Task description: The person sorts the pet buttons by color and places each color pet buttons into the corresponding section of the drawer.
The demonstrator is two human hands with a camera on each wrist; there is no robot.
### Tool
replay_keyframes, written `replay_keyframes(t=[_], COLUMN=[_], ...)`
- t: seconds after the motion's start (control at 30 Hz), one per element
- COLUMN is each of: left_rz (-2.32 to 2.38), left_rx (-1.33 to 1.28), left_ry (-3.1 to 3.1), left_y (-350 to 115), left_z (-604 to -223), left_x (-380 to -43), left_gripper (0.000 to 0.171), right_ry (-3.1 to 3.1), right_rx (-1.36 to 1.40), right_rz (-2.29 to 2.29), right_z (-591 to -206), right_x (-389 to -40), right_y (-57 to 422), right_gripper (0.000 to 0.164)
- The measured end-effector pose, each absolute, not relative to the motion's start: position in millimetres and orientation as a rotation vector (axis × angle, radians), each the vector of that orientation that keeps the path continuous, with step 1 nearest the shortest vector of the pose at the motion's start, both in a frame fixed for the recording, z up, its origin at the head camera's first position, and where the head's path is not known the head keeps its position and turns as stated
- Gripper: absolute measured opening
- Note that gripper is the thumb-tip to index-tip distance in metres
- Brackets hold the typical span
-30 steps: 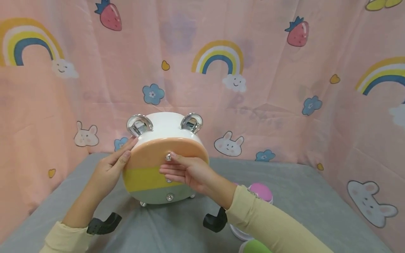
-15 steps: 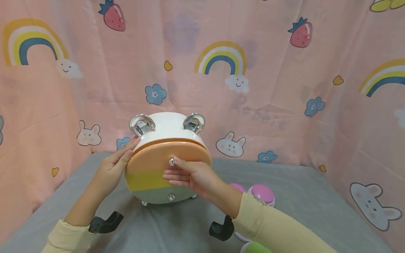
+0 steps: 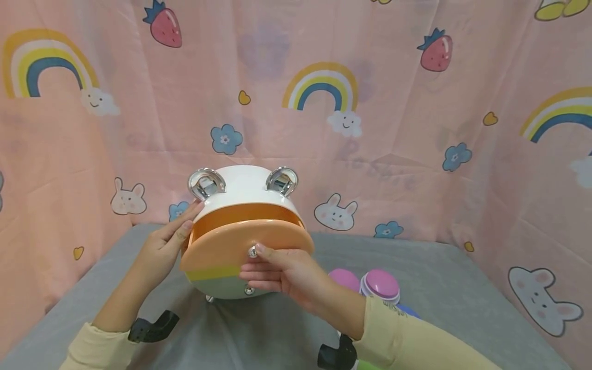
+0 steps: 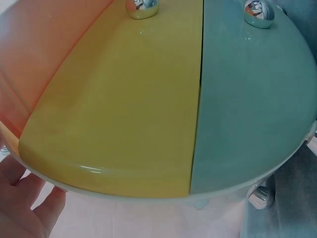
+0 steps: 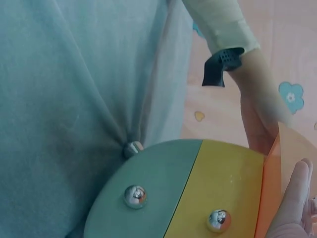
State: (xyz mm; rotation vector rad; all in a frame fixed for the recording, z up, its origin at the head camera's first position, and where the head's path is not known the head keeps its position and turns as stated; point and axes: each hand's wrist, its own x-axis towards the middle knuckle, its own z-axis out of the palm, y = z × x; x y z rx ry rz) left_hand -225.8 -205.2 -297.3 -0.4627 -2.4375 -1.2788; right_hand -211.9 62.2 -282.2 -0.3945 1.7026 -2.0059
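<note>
Glossy white rounded cabinet [image 3: 242,180]: it stands on the grey cloth-covered table [image 3: 226,339], its orange drawer [image 3: 215,249] partly out.
Left hand [image 3: 164,246]: I rest nearly straight fingers on the cabinet's left side.
Right hand [image 3: 289,270]: I pinch the round silver knob [image 3: 252,252].

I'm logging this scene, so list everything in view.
Chest: one, white, upright on cloth
Drawers: three, orange, yellow and green, in the chest; orange pulled out
Knobs: three, silver, one per drawer
Ears: two, silver, atop the chest
Feet: at least two, silver, chest's underside
Pink-topped pieces: two, pink and white, right of the chest
Blue piece: one, blue, behind right sleeve
Green piece: one, green, bottom edge, mostly hidden
Cloth: one, grey, under chest
Backdrop: pink, printed, behind
Wrist mounts: two, black, at wrists
Sleeves: two, cream, forearms
Left grip: one, bare, touching the chest's left side
Right grip: one, bare, pinching the orange drawer's knob
</note>
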Motion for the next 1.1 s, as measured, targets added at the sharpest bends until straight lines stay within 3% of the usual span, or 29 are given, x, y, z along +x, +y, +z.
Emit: replay_keyframes(t=[1.1], left_rz=[-1.24], left_rx=[-0.48], left_ry=[-2.437], left_y=[-207], left_z=[-300], left_x=[-229], left_gripper=[0.043], right_ry=[1.667], right_rx=[-0.342], right_rz=[-1.997], right_z=[-289], right_x=[-165], right_y=[73], right_gripper=[0.044])
